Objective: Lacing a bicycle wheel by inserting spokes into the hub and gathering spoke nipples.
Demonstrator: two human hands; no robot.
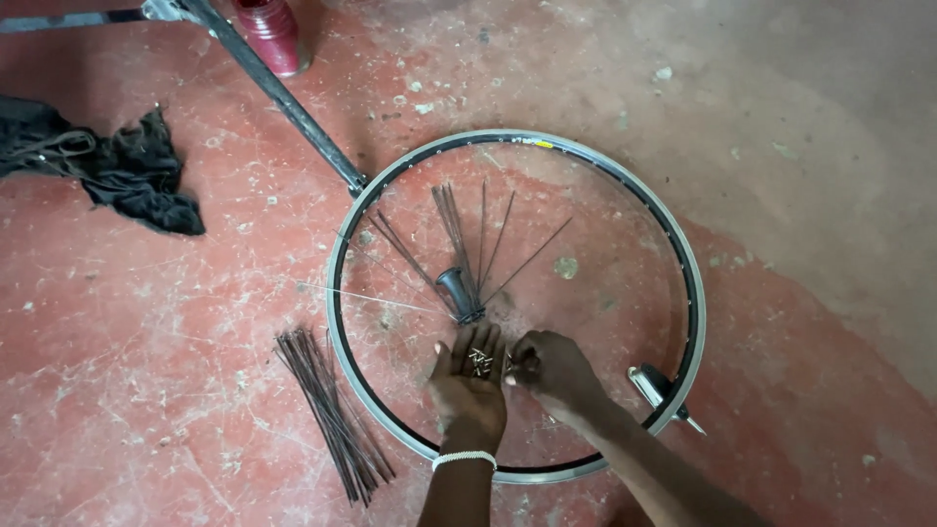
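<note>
Seen from the head camera, looking straight down at a worn red floor (pixel 176 322). Lying flat there, a bare bicycle rim (pixel 689 283), and inside it, near the centre, a dark hub (pixel 457 293) with several thin spokes (pixel 452 222) fanning upward from it toward the far side of the rim. Just below the hub, the left hand (pixel 471 381), palm up and cupped open, cradling a small heap of spoke nipples (pixel 479 362); around its wrist, a white beaded bracelet (pixel 465 457). Touching the edge of that palm, the right hand (pixel 551 371), fingers curled and pinched together, probably on one nipple, though too small to be sure. Beyond the right forearm, resting against the inner edge of the rim, a short tool with a dark grip and a metal tip (pixel 664 392). Outside the rim on the left, a loose bundle of dark spokes (pixel 330 415) laid on the floor. Farther up, a dark metal tube (pixel 278 95) running diagonally down to touch the rim, a red container (pixel 270 34) at the top edge, and a crumpled black cloth (pixel 127 171) well apart at the left.
</note>
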